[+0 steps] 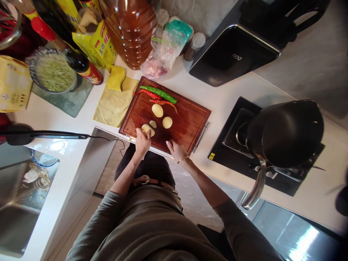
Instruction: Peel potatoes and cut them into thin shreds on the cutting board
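Observation:
On the brown wooden cutting board, my left hand is closed over a peeled potato at the near left edge. A cut potato slice lies against it. My right hand is closed at the board's near edge, around what looks like a knife handle; the dark blade toward the potato barely shows against the wood. Two more peeled potatoes, an oval one and a rounder one, lie mid-board. Behind them are a green chili and several red chilies.
Left of the board lies a yellow cloth; beyond it stand a covered bowl and a sauce bottle. A bag of meat and large oil jug stand behind. A black pot sits on the right stove; a sink is left.

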